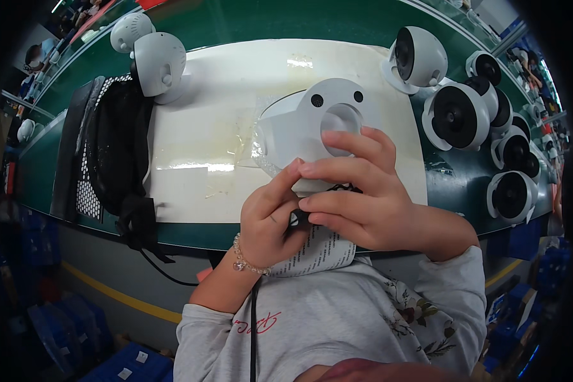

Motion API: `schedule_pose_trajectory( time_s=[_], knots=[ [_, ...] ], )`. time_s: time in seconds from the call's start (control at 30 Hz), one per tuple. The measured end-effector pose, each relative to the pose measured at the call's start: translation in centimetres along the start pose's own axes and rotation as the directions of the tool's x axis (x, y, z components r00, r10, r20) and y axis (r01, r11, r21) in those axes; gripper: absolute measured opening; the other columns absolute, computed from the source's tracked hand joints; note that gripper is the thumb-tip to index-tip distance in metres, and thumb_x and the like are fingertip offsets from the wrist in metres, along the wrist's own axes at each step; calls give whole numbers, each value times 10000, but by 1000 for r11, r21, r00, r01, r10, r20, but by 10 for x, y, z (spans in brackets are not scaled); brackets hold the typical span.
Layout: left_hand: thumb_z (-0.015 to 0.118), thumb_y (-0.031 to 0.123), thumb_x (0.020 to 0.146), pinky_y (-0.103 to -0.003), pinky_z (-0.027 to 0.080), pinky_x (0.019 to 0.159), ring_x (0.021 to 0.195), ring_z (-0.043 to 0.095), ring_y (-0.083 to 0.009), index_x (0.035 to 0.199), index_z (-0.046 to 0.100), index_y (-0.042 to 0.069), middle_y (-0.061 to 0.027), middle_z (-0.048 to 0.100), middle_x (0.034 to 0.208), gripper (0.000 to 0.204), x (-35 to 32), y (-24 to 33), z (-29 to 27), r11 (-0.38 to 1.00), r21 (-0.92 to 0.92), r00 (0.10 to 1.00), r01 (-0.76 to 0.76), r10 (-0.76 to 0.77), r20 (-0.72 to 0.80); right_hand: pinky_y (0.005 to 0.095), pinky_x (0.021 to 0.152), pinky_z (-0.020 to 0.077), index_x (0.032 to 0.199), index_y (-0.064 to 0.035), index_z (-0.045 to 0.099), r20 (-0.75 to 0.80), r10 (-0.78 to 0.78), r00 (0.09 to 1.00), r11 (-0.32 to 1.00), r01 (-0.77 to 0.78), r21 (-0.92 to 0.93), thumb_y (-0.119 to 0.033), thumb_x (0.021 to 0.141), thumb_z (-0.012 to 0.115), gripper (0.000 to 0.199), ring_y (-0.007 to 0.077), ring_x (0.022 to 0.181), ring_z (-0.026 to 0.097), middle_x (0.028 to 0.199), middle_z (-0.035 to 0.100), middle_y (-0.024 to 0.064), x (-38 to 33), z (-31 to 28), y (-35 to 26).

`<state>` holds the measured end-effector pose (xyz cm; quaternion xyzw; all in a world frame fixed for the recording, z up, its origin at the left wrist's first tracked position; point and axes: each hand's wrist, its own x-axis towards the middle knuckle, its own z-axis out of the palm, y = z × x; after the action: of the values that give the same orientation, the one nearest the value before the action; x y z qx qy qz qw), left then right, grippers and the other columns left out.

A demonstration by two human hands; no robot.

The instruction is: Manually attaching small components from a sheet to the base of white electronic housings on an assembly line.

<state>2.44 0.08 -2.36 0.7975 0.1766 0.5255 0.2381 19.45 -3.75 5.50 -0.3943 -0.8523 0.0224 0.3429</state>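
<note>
Just in front of my body, my left hand (270,219) and my right hand (369,200) meet with fingertips together. Between them they pinch a small black piece (297,218) with a pale mark; my fingers cover most of it, so its kind cannot be made out. Beyond the hands lies a white plastic housing (299,124) with a large round opening and two black mesh discs. Part of a dark, twisted cable (345,187) shows behind my right fingers. A pale sheet printed with repeated dark lines (321,251) hangs below my hands at the table edge.
The housing rests on a cream board (197,127) over a green table (235,22). A black pouch (118,146) is at the left, with a white round-headed device (159,63) behind it. Several white devices with black faces (455,118) crowd the right. A black cord (253,331) hangs down my front.
</note>
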Motion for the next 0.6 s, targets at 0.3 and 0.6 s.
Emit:
schedule_pose_trajectory(
  time_s=[0.3,0.6],
  knots=[
    [636,-27,528,-291,467,537,642,579,-208,817,534,-25,-223,449,1231,307,1,1,-2,999,41,999,-26,25,23,446,985,208,805,-135,652,-189,-160,969,986,147,-82,-171,654,688,159,256,1063,456,1010,587,-6,-19,2,6],
    [626,-24,538,-281,458,522,595,561,-196,793,536,-27,-221,449,1232,270,4,-3,3,993,42,994,-106,107,-14,404,884,298,792,-118,651,-88,-61,994,997,57,-47,-229,653,705,186,244,1002,474,958,590,6,-1,4,-5]
  ],
)
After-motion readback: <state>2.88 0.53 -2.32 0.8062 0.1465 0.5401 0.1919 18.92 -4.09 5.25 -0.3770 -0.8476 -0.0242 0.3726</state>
